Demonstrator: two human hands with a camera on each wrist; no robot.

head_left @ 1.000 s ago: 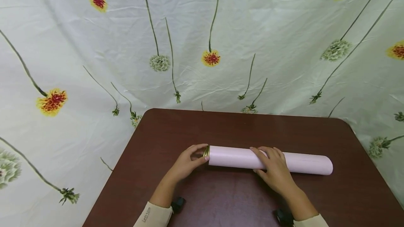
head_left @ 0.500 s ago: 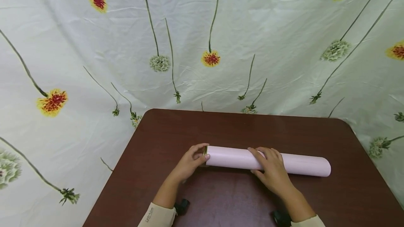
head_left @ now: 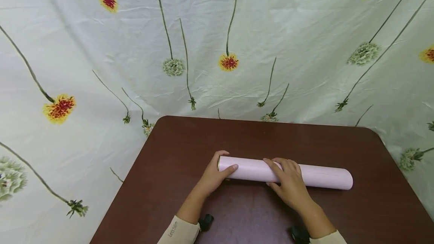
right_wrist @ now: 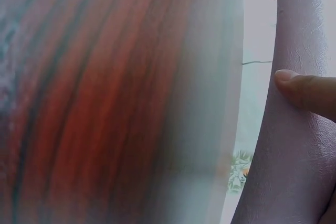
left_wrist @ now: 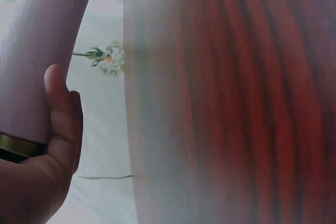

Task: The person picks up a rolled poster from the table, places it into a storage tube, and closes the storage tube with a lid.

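Observation:
A long pale pink tube (head_left: 325,176) with a finely wrinkled surface lies sideways over the table in the head view. My left hand (head_left: 213,174) grips its left end, thumb along the near side and fingers at the far side. A gold band (left_wrist: 21,146) rings that end, seen beside the palm in the left wrist view. Around the tube's middle, my right hand (head_left: 289,180) holds on with fingers over the top and thumb on the near side. The right wrist view shows the thumb (right_wrist: 304,90) pressed against the pink surface.
The dark reddish-brown table (head_left: 190,134) has rounded far corners. A white cloth with printed flowers (head_left: 135,29) hangs behind it and down its left side. Dark wrist devices (head_left: 206,222) sit under both forearms.
My left hand has moved right, from the tip of the tube's end to a fuller grip around it, covering most of the gold end. The tube has shifted slightly left with my right hand.

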